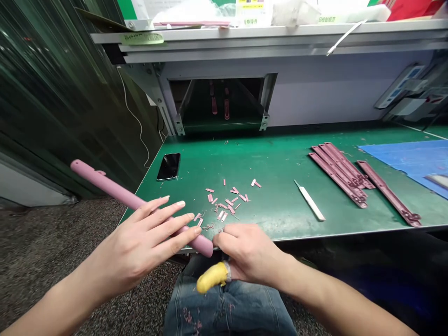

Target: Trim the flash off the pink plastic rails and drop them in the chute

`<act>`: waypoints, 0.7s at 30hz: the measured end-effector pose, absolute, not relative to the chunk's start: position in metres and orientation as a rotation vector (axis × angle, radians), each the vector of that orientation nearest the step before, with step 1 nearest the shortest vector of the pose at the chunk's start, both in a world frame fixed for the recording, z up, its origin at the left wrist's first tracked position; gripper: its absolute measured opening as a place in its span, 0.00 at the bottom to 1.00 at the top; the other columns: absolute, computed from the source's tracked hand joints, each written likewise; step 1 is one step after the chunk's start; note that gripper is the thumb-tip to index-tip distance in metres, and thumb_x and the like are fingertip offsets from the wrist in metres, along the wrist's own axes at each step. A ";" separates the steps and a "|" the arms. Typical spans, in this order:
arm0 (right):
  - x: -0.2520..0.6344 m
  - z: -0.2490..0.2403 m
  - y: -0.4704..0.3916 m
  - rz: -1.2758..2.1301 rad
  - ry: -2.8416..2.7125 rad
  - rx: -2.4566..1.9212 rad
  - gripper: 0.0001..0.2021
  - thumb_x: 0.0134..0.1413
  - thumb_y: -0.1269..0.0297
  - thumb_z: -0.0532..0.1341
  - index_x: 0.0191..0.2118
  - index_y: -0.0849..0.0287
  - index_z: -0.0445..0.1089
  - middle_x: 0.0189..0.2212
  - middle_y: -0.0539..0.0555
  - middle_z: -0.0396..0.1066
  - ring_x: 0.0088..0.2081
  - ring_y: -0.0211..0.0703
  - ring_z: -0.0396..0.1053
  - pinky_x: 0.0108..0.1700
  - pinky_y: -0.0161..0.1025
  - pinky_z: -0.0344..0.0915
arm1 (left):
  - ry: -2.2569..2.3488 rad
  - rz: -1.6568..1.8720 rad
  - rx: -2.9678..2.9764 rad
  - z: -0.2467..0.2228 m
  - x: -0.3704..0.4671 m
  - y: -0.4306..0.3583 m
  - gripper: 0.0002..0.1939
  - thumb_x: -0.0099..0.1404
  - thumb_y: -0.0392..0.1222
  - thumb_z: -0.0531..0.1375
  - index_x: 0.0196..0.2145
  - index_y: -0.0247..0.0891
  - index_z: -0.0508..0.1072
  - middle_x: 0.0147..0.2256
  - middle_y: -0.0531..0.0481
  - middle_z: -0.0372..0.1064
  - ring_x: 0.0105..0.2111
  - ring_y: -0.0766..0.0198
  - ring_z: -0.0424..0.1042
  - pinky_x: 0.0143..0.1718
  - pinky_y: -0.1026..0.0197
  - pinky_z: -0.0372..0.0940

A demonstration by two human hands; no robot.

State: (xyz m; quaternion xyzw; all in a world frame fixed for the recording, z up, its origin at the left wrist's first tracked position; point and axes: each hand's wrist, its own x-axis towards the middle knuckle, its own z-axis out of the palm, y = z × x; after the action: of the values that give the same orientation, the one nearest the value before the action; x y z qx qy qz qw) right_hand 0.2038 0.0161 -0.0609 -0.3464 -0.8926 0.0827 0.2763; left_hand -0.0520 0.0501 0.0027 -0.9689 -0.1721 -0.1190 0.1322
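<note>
A long pink plastic part [122,192] slants across the bench's front left corner, its rounded end near my right hand. My left hand [150,238] lies over it with the fingers spread along its length and the thumb hidden beneath. My right hand [245,249] is curled beside the rounded end, its thumb in a yellow cover [212,277]. Whatever its bent fingers hold is hidden. Small pink scraps [229,202] and shavings lie on the green bench [276,163] just beyond both hands.
A phone [169,166] lies at the left. Right of the scraps is a white-handled knife [311,201], then several darker pink parts [338,175] and a blue sheet [406,161]. A conveyor opening [220,123] is behind, under a metal shelf [245,44].
</note>
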 end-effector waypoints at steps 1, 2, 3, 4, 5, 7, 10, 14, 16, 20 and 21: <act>0.201 -0.060 0.018 0.118 -2.420 -0.938 0.19 0.61 0.48 0.53 0.29 0.59 0.64 0.22 0.49 0.62 0.23 0.36 0.54 0.24 0.36 0.44 | -0.488 -0.354 -2.812 0.006 -0.050 0.049 0.22 0.69 0.30 0.46 0.56 0.41 0.65 0.54 0.49 0.68 0.60 0.52 0.57 0.61 0.41 0.50; 0.198 -0.059 0.021 0.040 -2.435 -0.937 0.19 0.61 0.50 0.53 0.27 0.59 0.63 0.22 0.49 0.61 0.23 0.36 0.53 0.24 0.37 0.42 | -0.486 -0.366 -2.812 0.008 -0.048 0.048 0.22 0.69 0.30 0.46 0.56 0.42 0.66 0.53 0.49 0.69 0.60 0.53 0.58 0.61 0.41 0.50; 0.197 -0.059 0.023 -0.015 -2.446 -0.930 0.18 0.62 0.52 0.54 0.26 0.59 0.62 0.21 0.49 0.61 0.23 0.36 0.53 0.24 0.37 0.41 | -0.489 -0.375 -2.811 0.010 -0.046 0.047 0.22 0.69 0.30 0.45 0.56 0.43 0.66 0.52 0.50 0.70 0.59 0.53 0.58 0.61 0.41 0.50; 0.196 -0.058 0.025 -0.052 -2.458 -0.920 0.17 0.62 0.54 0.54 0.26 0.59 0.61 0.21 0.49 0.61 0.22 0.36 0.52 0.24 0.37 0.40 | -0.492 -0.375 -2.811 0.011 -0.045 0.047 0.22 0.69 0.30 0.45 0.55 0.44 0.66 0.52 0.50 0.70 0.59 0.53 0.59 0.61 0.41 0.50; 0.196 -0.058 0.026 -0.078 -2.467 -0.909 0.16 0.62 0.55 0.55 0.26 0.59 0.60 0.21 0.49 0.61 0.22 0.36 0.52 0.24 0.37 0.39 | -0.495 -0.373 -2.812 0.012 -0.045 0.046 0.22 0.69 0.30 0.45 0.55 0.44 0.66 0.51 0.50 0.71 0.59 0.53 0.60 0.60 0.41 0.50; 0.197 -0.057 0.028 -0.103 -2.480 -0.900 0.15 0.61 0.57 0.56 0.26 0.58 0.60 0.21 0.49 0.62 0.22 0.36 0.53 0.24 0.38 0.39 | -0.504 -0.389 -2.819 0.012 -0.045 0.044 0.22 0.68 0.30 0.46 0.55 0.43 0.66 0.50 0.50 0.72 0.57 0.53 0.61 0.60 0.41 0.51; 0.200 -0.056 0.027 -0.107 -2.505 -0.881 0.12 0.61 0.61 0.56 0.27 0.58 0.59 0.22 0.49 0.62 0.23 0.36 0.53 0.24 0.38 0.39 | -0.510 -0.472 -2.831 0.011 -0.047 0.042 0.21 0.68 0.30 0.47 0.55 0.42 0.66 0.49 0.48 0.72 0.56 0.53 0.64 0.58 0.42 0.53; 0.203 -0.054 0.024 -0.103 -2.490 -0.864 0.10 0.61 0.66 0.52 0.27 0.58 0.59 0.22 0.50 0.61 0.23 0.37 0.52 0.24 0.38 0.41 | -0.576 -0.542 -2.849 0.008 -0.051 0.035 0.23 0.68 0.32 0.50 0.59 0.43 0.63 0.48 0.48 0.73 0.51 0.54 0.68 0.55 0.48 0.56; 0.204 -0.052 0.023 -0.112 -2.440 -0.860 0.11 0.61 0.68 0.50 0.26 0.58 0.59 0.22 0.50 0.60 0.23 0.38 0.51 0.24 0.38 0.42 | -0.646 -0.569 -2.855 0.004 -0.053 0.029 0.26 0.66 0.32 0.53 0.61 0.43 0.60 0.48 0.47 0.72 0.49 0.54 0.68 0.52 0.49 0.58; 0.203 -0.052 0.022 -0.129 -2.351 -0.858 0.13 0.60 0.71 0.47 0.25 0.58 0.59 0.21 0.50 0.58 0.23 0.38 0.49 0.25 0.38 0.44 | -0.803 -0.630 -2.803 -0.010 -0.053 0.016 0.32 0.61 0.29 0.59 0.62 0.39 0.59 0.49 0.44 0.71 0.46 0.55 0.70 0.46 0.53 0.64; 0.203 -0.052 0.021 -0.130 -2.341 -0.860 0.14 0.61 0.71 0.46 0.25 0.58 0.59 0.21 0.50 0.58 0.23 0.38 0.49 0.25 0.38 0.44 | -0.835 -0.662 -2.779 -0.013 -0.052 0.013 0.31 0.61 0.30 0.59 0.62 0.38 0.60 0.49 0.43 0.71 0.45 0.56 0.70 0.46 0.54 0.65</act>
State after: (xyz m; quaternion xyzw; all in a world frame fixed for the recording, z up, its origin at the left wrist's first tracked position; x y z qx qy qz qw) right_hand 0.2030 0.0214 -0.0520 -0.3267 -0.8893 -0.0494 0.3164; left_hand -0.0524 0.0130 -0.0132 -0.9306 -0.2796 -0.2215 0.0826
